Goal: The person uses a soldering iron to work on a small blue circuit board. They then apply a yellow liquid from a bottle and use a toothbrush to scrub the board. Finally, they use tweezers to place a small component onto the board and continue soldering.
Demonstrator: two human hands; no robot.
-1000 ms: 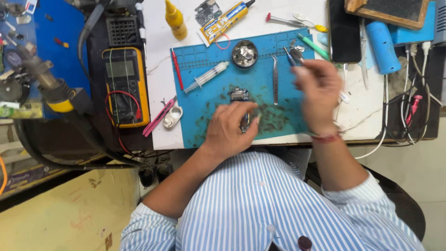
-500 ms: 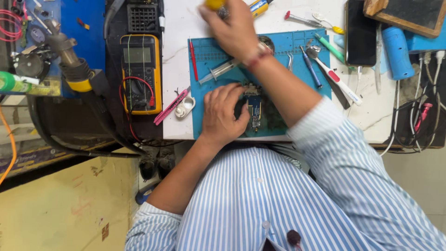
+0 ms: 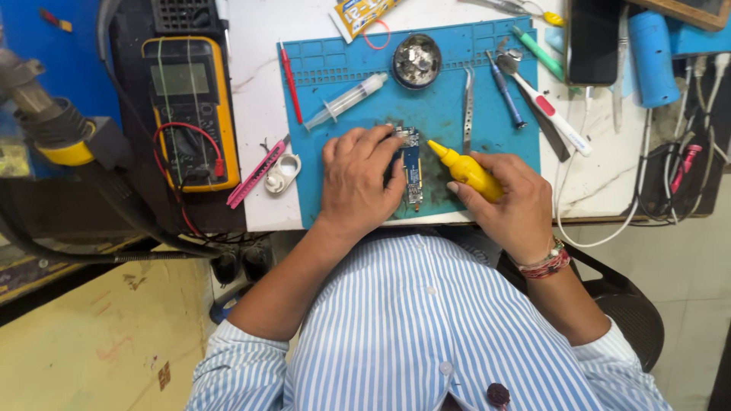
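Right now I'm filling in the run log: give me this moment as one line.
left hand: presses circuit board on blue mat | right hand: holds yellow squeeze bottle, nozzle toward board

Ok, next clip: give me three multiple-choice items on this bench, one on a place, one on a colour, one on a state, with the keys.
1. Where does the small circuit board lie?
A. on the blue work mat
B. on the yellow multimeter
C. on the person's lap

2. What colour is the squeeze bottle in the right hand?
A. red
B. yellow
C. green

3. What is the left hand doing?
A. lifting the syringe
B. hanging off the table edge
C. resting on the mat with its fingers at the board

Answers:
1 A, the board sits on the mat between the two hands.
2 B, body and pointed nozzle are both yellow.
3 C, the palm is down beside the board, and the syringe lies untouched further back.
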